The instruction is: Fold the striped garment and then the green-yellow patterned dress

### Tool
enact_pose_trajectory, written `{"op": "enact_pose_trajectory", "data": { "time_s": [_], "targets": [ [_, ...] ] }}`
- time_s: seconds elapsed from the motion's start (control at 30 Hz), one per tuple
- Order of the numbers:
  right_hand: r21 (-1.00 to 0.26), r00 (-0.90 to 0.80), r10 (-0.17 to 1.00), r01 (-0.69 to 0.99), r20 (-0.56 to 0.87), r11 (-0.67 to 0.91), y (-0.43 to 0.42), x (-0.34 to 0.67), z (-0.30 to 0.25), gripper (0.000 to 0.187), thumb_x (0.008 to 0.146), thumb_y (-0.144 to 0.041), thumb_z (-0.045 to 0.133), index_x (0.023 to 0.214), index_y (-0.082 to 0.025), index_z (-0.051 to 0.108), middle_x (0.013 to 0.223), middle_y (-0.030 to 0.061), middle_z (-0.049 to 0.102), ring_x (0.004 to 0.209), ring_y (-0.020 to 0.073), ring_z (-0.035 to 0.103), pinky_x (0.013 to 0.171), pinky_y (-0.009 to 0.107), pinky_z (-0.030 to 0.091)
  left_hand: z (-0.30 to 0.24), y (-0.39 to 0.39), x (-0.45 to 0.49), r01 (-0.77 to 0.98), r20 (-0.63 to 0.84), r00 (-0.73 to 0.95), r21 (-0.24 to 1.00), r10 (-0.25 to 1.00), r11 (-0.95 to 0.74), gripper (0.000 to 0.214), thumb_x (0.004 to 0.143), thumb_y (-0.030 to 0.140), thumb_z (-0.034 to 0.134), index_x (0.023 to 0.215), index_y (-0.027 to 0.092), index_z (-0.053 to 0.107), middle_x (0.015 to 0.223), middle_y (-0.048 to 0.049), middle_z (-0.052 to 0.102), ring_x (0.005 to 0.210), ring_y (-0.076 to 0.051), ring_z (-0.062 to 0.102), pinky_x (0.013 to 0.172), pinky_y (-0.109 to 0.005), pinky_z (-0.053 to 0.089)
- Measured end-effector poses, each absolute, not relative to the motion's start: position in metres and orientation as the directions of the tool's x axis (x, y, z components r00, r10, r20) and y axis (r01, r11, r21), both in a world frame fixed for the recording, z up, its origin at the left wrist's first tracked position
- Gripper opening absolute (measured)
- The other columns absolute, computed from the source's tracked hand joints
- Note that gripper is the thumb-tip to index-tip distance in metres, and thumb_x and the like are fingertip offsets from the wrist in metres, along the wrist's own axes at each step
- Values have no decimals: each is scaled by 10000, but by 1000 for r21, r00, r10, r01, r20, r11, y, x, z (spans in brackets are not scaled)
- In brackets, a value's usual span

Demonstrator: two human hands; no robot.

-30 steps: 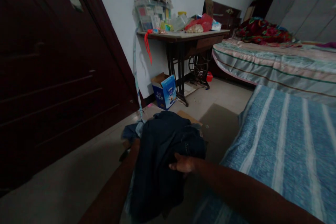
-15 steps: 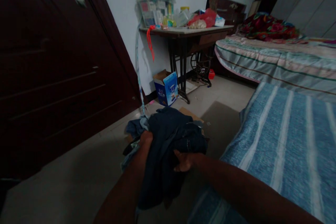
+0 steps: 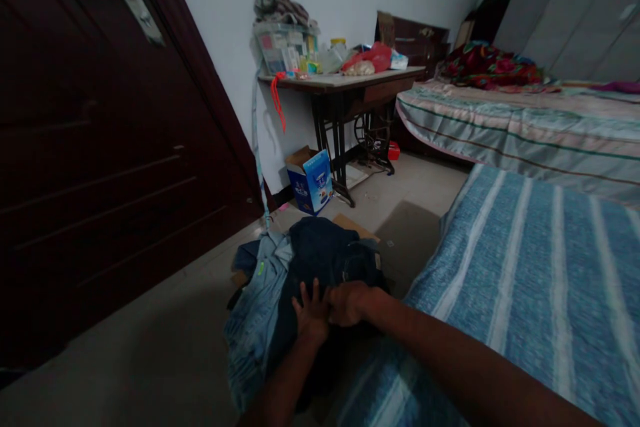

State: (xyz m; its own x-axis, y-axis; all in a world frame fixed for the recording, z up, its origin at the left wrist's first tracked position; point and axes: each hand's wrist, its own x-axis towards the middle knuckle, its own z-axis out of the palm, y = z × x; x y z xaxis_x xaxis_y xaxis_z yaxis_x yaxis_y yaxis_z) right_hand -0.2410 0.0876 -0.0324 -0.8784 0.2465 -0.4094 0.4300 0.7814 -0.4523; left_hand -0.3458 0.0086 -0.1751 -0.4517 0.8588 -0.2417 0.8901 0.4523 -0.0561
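A heap of clothes lies low in front of me, between the door and the striped bed. Dark blue jeans [image 3: 317, 247] are on top on the right side, and a light blue denim garment [image 3: 257, 330] hangs down on the left. My left hand [image 3: 311, 317] rests on the dark jeans with its fingers spread. Right beside it, nearly touching, my right hand [image 3: 349, 301] is closed on a fold of the same jeans. Its fingertips are mostly hidden. Cardboard [image 3: 355, 228] shows behind the heap.
A blue-striped cover [image 3: 505, 260] on a low bed runs along my right. The dark red door [image 3: 115, 147] stands at left. Ahead are an open blue carton [image 3: 310, 181] and a sewing machine table [image 3: 345, 82] laden with a clear plastic box [image 3: 285, 47].
My left hand has left the heap's left side and now lies spread beside my right hand. More of the light blue denim shows. My right hand has closed. The view has tilted up slightly.
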Motion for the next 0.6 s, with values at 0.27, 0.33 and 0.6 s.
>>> {"op": "enact_pose_trajectory", "data": {
  "time_s": [0.27, 0.33, 0.6],
  "targets": [
    [-467, -952, 259, 306, -163, 830, 47, -122, 54, 281, 877, -338, 457, 1052, -193, 623, 954, 78, 701, 879, 235, 668, 685, 279, 489, -150, 15, -336, 874, -195, -485, -141, 852, 465, 509, 846, 286, 480, 1354, 267, 467, 1524, -107, 252, 1374, -434, 175, 1008, -622, 248],
    [-523, -948, 316, 291, -44, 801, 37, -82, 62, 245, 881, -326, 445, 1013, -205, 613, 932, 57, 696, 857, 205, 663, 699, 251, 466, -141, 15, -333, 863, -214, -505, -141, 836, 485, 559, 801, 266, 522, 1356, 253, 458, 1520, -104, 265, 1377, -389, 214, 1011, -582, 283],
    [-604, -794, 605, 511, -59, 612, 16, 80, 32, 191, 860, -324, 491, 961, -222, 617, 877, 17, 682, 800, 158, 635, 624, 195, 404, -89, 86, -321, 872, -17, -487, -74, 873, 484, 397, 843, 361, 381, 1135, 229, 617, 1291, -70, 582, 1237, -279, 477, 917, -435, 423]
  ]
}}
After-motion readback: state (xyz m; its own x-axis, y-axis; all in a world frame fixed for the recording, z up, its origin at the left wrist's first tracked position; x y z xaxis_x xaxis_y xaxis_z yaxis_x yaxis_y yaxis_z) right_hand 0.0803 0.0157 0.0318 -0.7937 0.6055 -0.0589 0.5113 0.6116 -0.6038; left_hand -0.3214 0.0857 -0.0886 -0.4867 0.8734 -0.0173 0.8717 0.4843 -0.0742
